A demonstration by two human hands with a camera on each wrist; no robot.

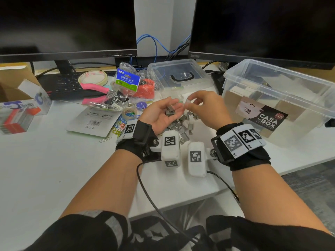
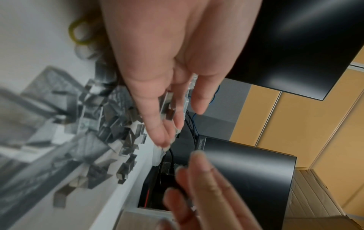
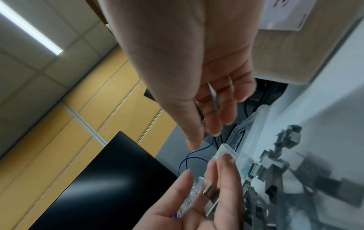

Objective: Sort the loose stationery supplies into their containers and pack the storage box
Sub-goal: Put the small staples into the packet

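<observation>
My left hand (image 1: 159, 113) lies palm up above the desk, fingers nearly straight, with a few silver metal clips (image 1: 170, 111) resting on them; the same clips (image 3: 211, 193) show in the right wrist view. My right hand (image 1: 204, 104) hovers just to its right with fingers loosely bent, fingertips close to the left fingertips, and nothing seen between them. A pile of silver clips (image 1: 181, 126) lies on the desk under both hands. The big clear storage box (image 1: 279, 82) stands at the right. Its lid (image 1: 181, 73) with a black handle lies behind the hands.
A binder clip bag (image 1: 127, 81), tape roll (image 1: 93, 77), pink-handled tool (image 1: 92, 86) and coloured paper clips (image 1: 125, 122) clutter the left. A keyboard (image 1: 63, 84) and two monitors stand behind. A small clear box (image 1: 20, 115) sits far left.
</observation>
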